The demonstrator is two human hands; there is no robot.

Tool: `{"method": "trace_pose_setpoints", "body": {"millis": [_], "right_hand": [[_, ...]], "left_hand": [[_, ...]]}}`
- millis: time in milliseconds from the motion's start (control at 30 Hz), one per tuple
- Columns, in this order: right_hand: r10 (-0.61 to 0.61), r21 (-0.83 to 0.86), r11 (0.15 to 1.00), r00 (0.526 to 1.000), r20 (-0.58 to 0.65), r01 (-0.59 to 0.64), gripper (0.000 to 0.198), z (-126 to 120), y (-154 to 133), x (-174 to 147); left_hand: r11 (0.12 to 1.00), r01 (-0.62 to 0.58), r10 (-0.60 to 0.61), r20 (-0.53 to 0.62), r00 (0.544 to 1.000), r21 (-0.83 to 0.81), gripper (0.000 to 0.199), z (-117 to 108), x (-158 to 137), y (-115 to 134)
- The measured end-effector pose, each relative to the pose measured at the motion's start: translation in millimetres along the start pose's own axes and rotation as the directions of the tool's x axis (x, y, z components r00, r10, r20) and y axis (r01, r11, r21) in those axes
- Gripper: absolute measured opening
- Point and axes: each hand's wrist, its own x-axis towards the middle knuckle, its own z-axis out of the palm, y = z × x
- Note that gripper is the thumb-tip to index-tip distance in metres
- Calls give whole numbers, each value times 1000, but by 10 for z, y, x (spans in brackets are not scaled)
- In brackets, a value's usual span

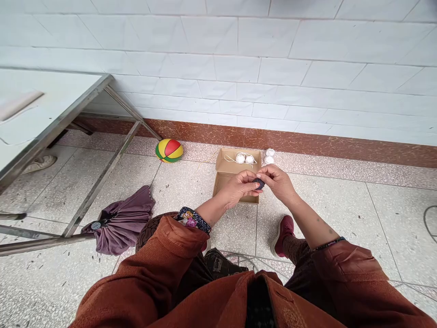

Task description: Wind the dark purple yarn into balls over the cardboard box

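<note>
A small dark ball of yarn [260, 184] is between my two hands, over the near part of an open cardboard box [218, 187]. My left hand [241, 184] has its fingers closed around the ball's left side and underside. From above, the bent thumb and fingers of my right hand [274, 182] pinch at its top; a strand there is too fine to make out. Two white yarn balls [245, 158] with loose strands lie in the box's far half. Beside the box, on the floor, are two more white yarn balls [269, 156].
A multicoloured ball [170, 151] sits near the wall. A metal-framed table [85, 93] stands at the left, with a folded purple umbrella [124, 221] by its leg. Behind the box runs a tiled wall [273, 68]. A dark cable [429, 223] is at the right edge.
</note>
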Motion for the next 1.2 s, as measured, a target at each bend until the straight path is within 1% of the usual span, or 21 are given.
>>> {"method": "trace_pose_setpoints", "body": {"millis": [100,167,300,400,467,600,733,867,933,1000,1067,1100,1133,1200], "right_hand": [[75,68,995,997,12,-76,16,7,0,6],[128,128,983,991,32,-131,19,13,-3,9],[168,192,966,985,41,-173,23,19,10,8],[178,147,972,982,60,-185,25,20,31,-2],[188,84,977,978,86,-195,27,22,33,-11],[186,-29,982,978,93,-184,29,33,-4,-32],[133,-72,990,986,105,-125,26,39,-36,-47],[119,-93,990,982,144,-106,22,20,-40,-54],[124,-95,990,974,191,-107,23,-1,-61,-61],[113,-63,993,957,266,-99,23,-28,-106,-71],[79,5,996,936,343,-86,24,-55,-164,-79],[59,41,996,931,359,-79,24,-68,-190,-80],[43,68,995,934,355,-71,24,-78,-209,-77],[23,85,995,959,284,-49,24,-93,-218,-59]], "left_hand": [[999,10,-11,3,1000,53,42,17,-33,25],[998,3,-4,17,1000,63,48,27,-51,42],[1000,-8,7,77,997,12,60,34,-77,79],[995,-23,33,107,994,-98,59,29,-87,113],[983,-36,55,107,993,-179,52,21,-86,138],[958,-60,78,54,996,-280,33,0,-65,178],[945,-76,75,-16,997,-319,30,-27,-36,186],[959,-76,50,-100,994,-273,28,-75,-1,155],[968,-86,53,-144,988,-234,28,-102,20,132],[979,-105,73,-180,981,-174,30,-121,41,110],[988,-133,113,-217,970,-84,33,-127,56,92],[989,-143,134,-228,964,-26,33,-125,60,84],[989,-144,149,-225,963,38,33,-119,60,75],[979,-122,151,-175,973,165,31,-100,49,57]]}}
